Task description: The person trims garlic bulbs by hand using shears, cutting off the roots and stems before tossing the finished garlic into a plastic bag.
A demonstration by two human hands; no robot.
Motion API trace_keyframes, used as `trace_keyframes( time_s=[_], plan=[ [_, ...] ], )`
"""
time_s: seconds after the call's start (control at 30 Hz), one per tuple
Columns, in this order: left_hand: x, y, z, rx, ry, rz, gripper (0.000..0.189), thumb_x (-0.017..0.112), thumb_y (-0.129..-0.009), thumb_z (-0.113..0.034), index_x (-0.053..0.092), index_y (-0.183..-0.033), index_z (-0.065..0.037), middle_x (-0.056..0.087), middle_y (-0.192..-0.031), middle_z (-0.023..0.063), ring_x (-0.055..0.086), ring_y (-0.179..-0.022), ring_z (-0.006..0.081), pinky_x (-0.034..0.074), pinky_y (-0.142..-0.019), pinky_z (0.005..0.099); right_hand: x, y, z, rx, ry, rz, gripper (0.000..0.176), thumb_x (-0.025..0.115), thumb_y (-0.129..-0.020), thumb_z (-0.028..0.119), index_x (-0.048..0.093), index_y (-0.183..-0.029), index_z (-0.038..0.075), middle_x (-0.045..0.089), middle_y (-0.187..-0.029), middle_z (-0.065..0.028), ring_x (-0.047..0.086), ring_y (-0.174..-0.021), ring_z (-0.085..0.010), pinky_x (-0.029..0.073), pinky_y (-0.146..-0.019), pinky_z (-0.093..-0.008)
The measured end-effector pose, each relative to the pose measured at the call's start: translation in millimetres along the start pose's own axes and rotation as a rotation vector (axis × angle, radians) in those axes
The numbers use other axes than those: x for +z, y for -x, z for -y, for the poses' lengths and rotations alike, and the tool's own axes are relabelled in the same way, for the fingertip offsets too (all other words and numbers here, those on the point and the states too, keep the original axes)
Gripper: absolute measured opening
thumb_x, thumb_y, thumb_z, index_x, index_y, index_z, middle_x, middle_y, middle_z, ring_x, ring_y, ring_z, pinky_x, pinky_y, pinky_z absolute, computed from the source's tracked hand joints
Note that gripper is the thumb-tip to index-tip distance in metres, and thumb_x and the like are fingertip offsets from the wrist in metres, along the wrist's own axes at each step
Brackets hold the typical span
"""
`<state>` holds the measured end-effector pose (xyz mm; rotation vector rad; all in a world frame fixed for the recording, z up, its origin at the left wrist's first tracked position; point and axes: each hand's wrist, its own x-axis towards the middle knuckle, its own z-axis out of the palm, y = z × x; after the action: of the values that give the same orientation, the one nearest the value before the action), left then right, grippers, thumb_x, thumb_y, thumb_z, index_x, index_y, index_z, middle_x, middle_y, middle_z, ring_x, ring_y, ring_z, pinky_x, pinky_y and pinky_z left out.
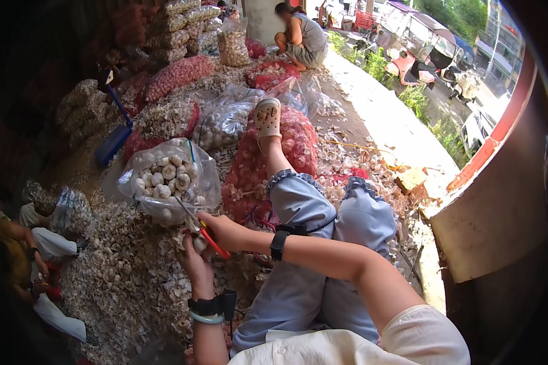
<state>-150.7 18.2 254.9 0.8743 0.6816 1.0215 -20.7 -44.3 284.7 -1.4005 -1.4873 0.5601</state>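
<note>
My right hand (226, 233) is closed round the red handles of a pair of scissors (214, 243). Their metal blades point up and to the left, towards an open clear plastic bag (206, 176). Just below the blades, my left hand (196, 267) grips a garlic bulb (199, 244), partly hidden by its fingers and the scissors. Whole white garlic bulbs (164, 173) fill the bag beyond both hands. Dry garlic skins (128, 261) lie thickly on the ground beneath and around them.
A red mesh sack of garlic (292, 143) lies under my raised foot. More stuffed sacks (179, 76) are stacked behind, near a blue dustpan (112, 145). One person (307, 39) squats at the back, another (18, 243) sits at left. A brick (411, 179) lies at right.
</note>
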Motion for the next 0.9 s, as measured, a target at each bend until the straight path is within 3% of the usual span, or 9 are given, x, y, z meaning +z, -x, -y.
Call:
trace_keyframes(
  time_s=[0.17,0.3,0.4,0.47,0.53,0.63,0.73,0.8,0.9],
  plan=[
    [1.6,3.8,-15.1,0.049,-0.036,0.022,0.034,0.059,-0.091,-0.029,0.053,-0.111,-0.002,0.059,-0.107,0.0061,0.061,-0.09,0.0176,0.05,-0.07,0.0283,-3.1,-1.1,1.8,0.012,-0.007,0.011,0.058,0.072,-0.074,0.006,0.036,-0.119,0.004,0.061,-0.077,-0.0211,0.063,-0.075,-0.0393,0.048,-0.062,-0.0418],
    [-16.9,-4.2,-20.1,-0.061,0.033,0.006,0.035,0.057,-0.092,-0.031,0.054,-0.113,-0.003,0.058,-0.111,0.0068,0.06,-0.095,0.0193,0.05,-0.075,0.0319,-13.4,-6.9,-4.0,0.182,-0.073,0.096,0.068,0.079,-0.071,0.014,0.034,-0.121,0.002,0.061,-0.082,-0.0186,0.063,-0.075,-0.0298,0.048,-0.064,-0.0401],
    [-48.7,-25.8,-9.0,-0.093,0.169,-0.04,0.045,0.06,-0.09,-0.034,0.052,-0.123,-0.004,0.056,-0.118,0.0074,0.055,-0.107,0.0208,0.046,-0.084,0.0354,-15.8,-10.2,-27.9,0.289,0.036,0.253,0.074,0.08,-0.073,0.021,0.032,-0.125,0.001,0.059,-0.09,-0.022,0.061,-0.084,-0.0346,0.047,-0.069,-0.0397],
    [-61.2,-30.6,-11.9,-0.112,0.223,-0.035,0.048,0.062,-0.089,-0.037,0.051,-0.124,-0.007,0.056,-0.118,0.0052,0.055,-0.105,0.0202,0.047,-0.084,0.0353,-14.5,-6.1,-25.0,0.19,0.195,0.263,0.094,0.086,-0.061,0.04,0.032,-0.128,0.002,0.052,-0.106,-0.0261,0.054,-0.099,-0.0397,0.045,-0.081,-0.0443],
    [-64.0,-32.9,-20.0,-0.088,0.266,0.001,0.043,0.058,-0.091,-0.041,0.054,-0.119,-0.008,0.057,-0.112,0.0045,0.056,-0.101,0.0183,0.047,-0.083,0.035,-15.3,-3.4,-16.6,0.21,0.499,0.314,0.102,0.083,-0.055,0.056,0.034,-0.129,0.005,0.049,-0.107,-0.0231,0.051,-0.102,-0.0422,0.043,-0.085,-0.0458],
    [-66.1,-29.2,-39.8,-0.059,0.363,0.102,0.045,0.057,-0.088,-0.045,0.055,-0.11,-0.006,0.058,-0.105,0.0055,0.056,-0.098,0.0188,0.047,-0.085,0.0358,-17.0,-1.1,-18.0,0.03,0.495,0.313,0.104,0.084,-0.055,0.053,0.033,-0.133,0.007,0.049,-0.106,-0.0215,0.049,-0.1,-0.038,0.042,-0.086,-0.0438],
    [-78.8,-25.4,-47.3,-0.052,0.424,0.224,0.039,0.068,-0.085,-0.03,0.054,-0.111,-0.005,0.058,-0.108,0.007,0.057,-0.103,0.0208,0.047,-0.089,0.0358,-13.6,-5.6,-18.1,0.011,0.47,0.326,0.104,0.085,-0.055,0.051,0.034,-0.134,0.007,0.049,-0.107,-0.0201,0.05,-0.1,-0.0373,0.043,-0.085,-0.0431],
    [-81.7,-22.0,-51.8,0.0,0.197,0.279,0.044,0.075,-0.077,-0.013,0.053,-0.114,-0.004,0.058,-0.111,0.009,0.056,-0.108,0.0229,0.046,-0.094,0.0369,-14.4,-2.2,-12.9,-0.059,0.555,0.301,0.103,0.085,-0.054,0.052,0.037,-0.134,0.007,0.049,-0.106,-0.0186,0.05,-0.098,-0.0369,0.042,-0.084,-0.0429],
    [-86.1,-22.3,-51.0,-0.024,0.208,0.276,0.051,0.076,-0.072,-0.003,0.051,-0.117,-0.004,0.058,-0.113,0.0108,0.057,-0.109,0.0243,0.045,-0.095,0.0369,-13.2,-0.5,-8.1,-0.035,0.495,0.36,0.104,0.084,-0.053,0.055,0.039,-0.133,0.007,0.049,-0.104,-0.0185,0.05,-0.096,-0.0372,0.042,-0.083,-0.0434]
  ],
)
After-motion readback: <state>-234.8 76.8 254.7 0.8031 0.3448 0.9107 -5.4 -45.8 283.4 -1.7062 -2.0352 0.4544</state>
